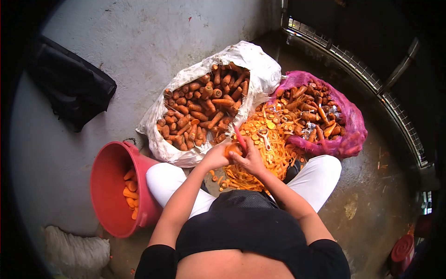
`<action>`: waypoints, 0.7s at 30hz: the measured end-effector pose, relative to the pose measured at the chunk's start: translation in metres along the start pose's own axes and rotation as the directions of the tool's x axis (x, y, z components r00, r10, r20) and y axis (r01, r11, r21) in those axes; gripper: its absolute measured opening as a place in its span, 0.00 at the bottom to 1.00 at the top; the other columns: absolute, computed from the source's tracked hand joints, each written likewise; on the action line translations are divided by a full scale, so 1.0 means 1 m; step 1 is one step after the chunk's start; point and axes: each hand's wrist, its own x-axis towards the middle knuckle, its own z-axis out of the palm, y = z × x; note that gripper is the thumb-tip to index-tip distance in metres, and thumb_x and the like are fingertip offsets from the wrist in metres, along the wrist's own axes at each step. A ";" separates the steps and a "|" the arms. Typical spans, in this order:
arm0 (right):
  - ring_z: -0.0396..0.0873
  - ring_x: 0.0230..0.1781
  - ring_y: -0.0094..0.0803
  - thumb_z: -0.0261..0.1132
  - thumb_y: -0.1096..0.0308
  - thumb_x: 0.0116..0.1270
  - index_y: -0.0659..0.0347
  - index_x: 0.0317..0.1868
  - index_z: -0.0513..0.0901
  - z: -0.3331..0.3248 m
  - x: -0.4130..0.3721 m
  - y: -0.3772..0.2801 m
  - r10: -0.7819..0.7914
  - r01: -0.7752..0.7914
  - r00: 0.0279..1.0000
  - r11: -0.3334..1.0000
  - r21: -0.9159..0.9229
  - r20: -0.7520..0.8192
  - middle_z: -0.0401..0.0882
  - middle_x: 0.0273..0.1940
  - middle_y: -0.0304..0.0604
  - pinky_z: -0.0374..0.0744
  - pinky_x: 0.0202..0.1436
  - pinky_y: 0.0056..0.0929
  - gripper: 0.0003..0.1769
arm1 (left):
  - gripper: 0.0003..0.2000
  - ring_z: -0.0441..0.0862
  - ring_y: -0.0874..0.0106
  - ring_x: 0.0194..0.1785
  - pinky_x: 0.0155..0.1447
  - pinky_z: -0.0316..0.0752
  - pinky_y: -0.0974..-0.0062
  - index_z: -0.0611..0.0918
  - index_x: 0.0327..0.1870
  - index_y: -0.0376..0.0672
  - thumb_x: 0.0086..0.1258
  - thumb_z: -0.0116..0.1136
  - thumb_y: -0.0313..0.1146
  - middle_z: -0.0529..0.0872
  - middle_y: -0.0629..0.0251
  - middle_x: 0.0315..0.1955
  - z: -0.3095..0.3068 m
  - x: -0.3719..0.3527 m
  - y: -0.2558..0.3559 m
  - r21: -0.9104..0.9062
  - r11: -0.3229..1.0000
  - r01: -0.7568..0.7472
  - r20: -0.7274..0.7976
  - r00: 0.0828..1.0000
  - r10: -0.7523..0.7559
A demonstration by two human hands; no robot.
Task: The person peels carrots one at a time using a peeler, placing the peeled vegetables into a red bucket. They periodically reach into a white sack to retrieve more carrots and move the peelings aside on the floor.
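Observation:
Above my lap, my left hand point(215, 157) is closed around an orange carrot point(233, 149). My right hand point(251, 159) meets it from the other side, fingers wrapped on a slim red-handled tool point(240, 137); its working end cannot be made out. Below and beyond both hands spreads a heap of carrot peels and cut ends point(253, 174). On that heap lies a peeler point(265, 138). Just past my hands stands an open white sack point(258, 58) full of unpeeled carrots point(200, 109).
Left of my knee, a red bucket point(109, 160) tilts toward me, with peeled carrots point(132, 188) inside. A pink mesh sack point(351, 125) of carrots and scraps sits at right. Farther out are a black bag point(72, 83), a pale sack point(76, 251) and a metal grating point(353, 63).

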 end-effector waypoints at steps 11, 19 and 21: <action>0.58 0.20 0.15 0.52 0.58 0.75 0.56 0.47 0.67 -0.032 -0.028 0.019 0.093 -0.080 0.995 0.943 0.324 -0.023 0.63 0.27 0.30 0.60 0.23 0.15 0.12 | 0.19 0.83 0.52 0.38 0.41 0.77 0.58 0.78 0.46 0.47 0.49 0.61 0.33 0.85 0.53 0.34 0.004 -0.001 0.032 0.338 0.940 0.048 -0.353 0.932 0.080; 0.61 0.24 0.17 0.45 0.55 0.78 0.61 0.44 0.71 -0.022 -0.038 0.008 0.182 -0.200 0.979 0.941 0.272 0.089 0.63 0.26 0.30 0.63 0.28 0.18 0.17 | 0.13 0.83 0.54 0.35 0.39 0.77 0.58 0.74 0.40 0.40 0.51 0.56 0.26 0.84 0.53 0.30 0.002 0.002 0.029 0.535 0.845 0.003 -0.395 0.885 0.247; 0.61 0.23 0.18 0.45 0.54 0.78 0.61 0.43 0.71 -0.021 -0.039 0.007 0.184 -0.202 0.979 0.939 0.277 0.088 0.64 0.25 0.31 0.64 0.27 0.19 0.18 | 0.12 0.83 0.54 0.35 0.38 0.77 0.58 0.74 0.39 0.40 0.51 0.56 0.25 0.84 0.54 0.30 0.001 0.004 0.026 0.556 0.831 -0.017 -0.400 0.871 0.286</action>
